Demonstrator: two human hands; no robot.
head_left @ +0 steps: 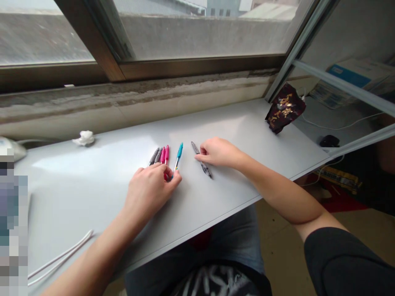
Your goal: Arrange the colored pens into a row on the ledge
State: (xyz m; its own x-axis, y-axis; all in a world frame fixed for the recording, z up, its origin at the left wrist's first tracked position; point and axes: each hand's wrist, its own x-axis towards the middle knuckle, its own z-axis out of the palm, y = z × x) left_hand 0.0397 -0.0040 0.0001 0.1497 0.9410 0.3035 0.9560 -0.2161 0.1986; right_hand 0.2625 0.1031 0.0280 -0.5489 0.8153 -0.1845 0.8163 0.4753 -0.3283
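Note:
My left hand (pixel 149 191) lies curled on the white board, its fingers over the lower ends of a fan of pens. Two grey markers (pixel 156 156) and two pink markers (pixel 164 154) spread out from under those fingers, and a red part shows between them. A blue pen (pixel 178 156) lies at the right of the fan, its lower end touching my fingertips. My right hand (pixel 217 152) rests a little to the right, its fingertips over the middle of a dark pen (pixel 202 162) lying on the board.
The white board (pixel 216 131) runs along a window sill. A crumpled white tissue (pixel 84 138) lies at its back left, and a dark red foil bag (pixel 285 109) stands at the right end. White cables (pixel 58 257) lie near the front edge, beyond which my lap shows.

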